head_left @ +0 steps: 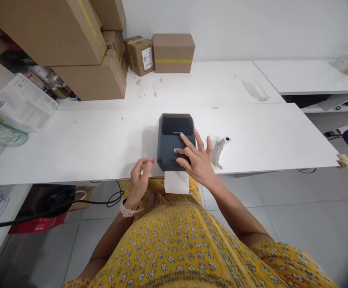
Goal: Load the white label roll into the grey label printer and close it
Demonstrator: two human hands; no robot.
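Note:
A dark label printer (168, 154) sits at the front edge of the white table, with a blank white paper strip (176, 183) hanging out of its front. My right hand (199, 160) rests over the printer's right side with fingers spread, one fingertip at the small light button on top. It holds nothing. My left hand (140, 178), with a pale watch on the wrist, hovers off the printer's front left corner. Its fingers are loosely bent, and nothing shows in them. Right of my right hand lies a small white paper roll (222, 142) with a loose tail.
Cardboard boxes (174, 52) stand along the wall, with bigger ones (92, 80) stacked at the left. A white carton (23, 102) and a green bottle (4, 132) are at the far left. Below the table runs a black cable (95, 203). A wooden-looking piece (344, 161) is at the right corner.

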